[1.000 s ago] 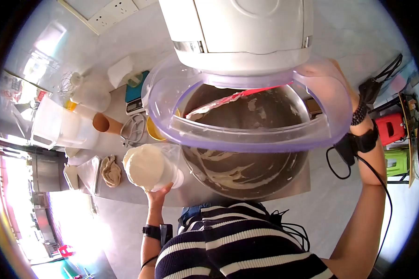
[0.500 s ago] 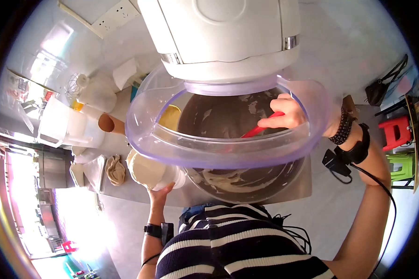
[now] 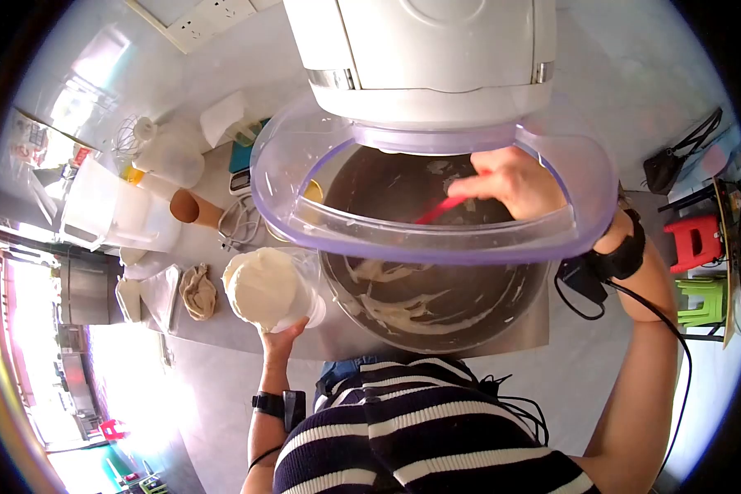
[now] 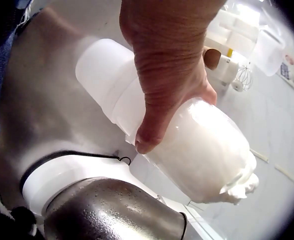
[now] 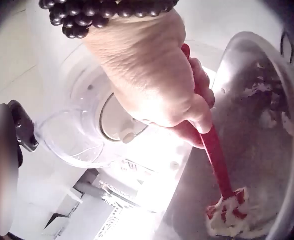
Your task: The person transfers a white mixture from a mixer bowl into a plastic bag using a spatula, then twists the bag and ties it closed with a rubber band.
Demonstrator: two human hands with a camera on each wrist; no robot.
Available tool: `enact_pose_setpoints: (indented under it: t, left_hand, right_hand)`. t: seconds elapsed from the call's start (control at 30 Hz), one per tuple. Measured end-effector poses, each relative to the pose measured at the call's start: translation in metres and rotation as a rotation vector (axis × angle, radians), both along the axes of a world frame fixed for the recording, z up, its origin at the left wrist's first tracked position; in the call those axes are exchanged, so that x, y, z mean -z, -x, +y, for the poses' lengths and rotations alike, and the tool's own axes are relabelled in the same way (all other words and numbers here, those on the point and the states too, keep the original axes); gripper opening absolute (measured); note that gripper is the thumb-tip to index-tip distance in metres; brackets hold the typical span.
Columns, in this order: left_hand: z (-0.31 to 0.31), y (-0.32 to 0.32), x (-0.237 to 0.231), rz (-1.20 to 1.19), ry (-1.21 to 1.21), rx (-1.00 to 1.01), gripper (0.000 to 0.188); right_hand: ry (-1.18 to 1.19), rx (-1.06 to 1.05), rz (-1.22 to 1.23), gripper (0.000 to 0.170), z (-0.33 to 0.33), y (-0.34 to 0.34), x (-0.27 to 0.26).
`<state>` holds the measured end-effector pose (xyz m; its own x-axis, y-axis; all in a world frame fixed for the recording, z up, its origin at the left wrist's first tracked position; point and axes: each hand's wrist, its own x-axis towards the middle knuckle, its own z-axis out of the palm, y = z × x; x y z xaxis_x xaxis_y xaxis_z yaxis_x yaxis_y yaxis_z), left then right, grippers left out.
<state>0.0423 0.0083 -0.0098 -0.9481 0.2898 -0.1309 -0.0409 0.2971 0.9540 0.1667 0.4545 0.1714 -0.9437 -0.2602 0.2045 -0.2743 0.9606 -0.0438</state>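
My right hand (image 3: 514,183) grips a red spatula (image 5: 217,160) inside the steel mixing bowl (image 3: 436,317), seen through the opening of a clear splash guard (image 3: 436,241). In the right wrist view the spatula's blade, smeared with white cream, lies low against the bowl's inside wall. White streaks coat the bowl's inner surface. At the bowl's left, my left hand (image 4: 172,85) holds a translucent white container (image 4: 104,75) lined with a clear plastic bag. Thick pale cream (image 3: 259,288) fills the bag and mounds above its mouth.
A white stand mixer (image 3: 436,49) hangs over the bowl. On the counter to the left are a folded tan cloth (image 3: 198,292), a brown cylinder (image 3: 194,207), a mixer beater (image 3: 240,222) and clear plastic tubs (image 3: 111,206). Red (image 3: 693,243) and green stools stand at the right.
My right hand has come from behind the splash guard into its opening. The spatula has swung from lying across the bowl to pointing down inside it. The left hand keeps holding the container.
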Motion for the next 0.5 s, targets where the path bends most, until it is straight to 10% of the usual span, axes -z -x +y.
enact_pose_setpoints:
  t: [0.13,0.37,0.5]
  left_hand:
    - [0.001,0.000,-0.002,0.041,0.075,-0.012,0.056]
    - [-0.005,0.002,0.007,0.089,0.064,0.009,0.056]
    - [-0.010,0.005,0.013,0.038,0.075,0.032,0.057]
  right_hand:
    - [-0.027,-0.109,-0.216,0.007,-0.010,-0.022,-0.037]
    - [-0.234,0.288,0.018,0.030,0.004,-0.057,-0.063]
    - [-0.494,0.259,-0.017,0.012,-0.014,-0.049,-0.039]
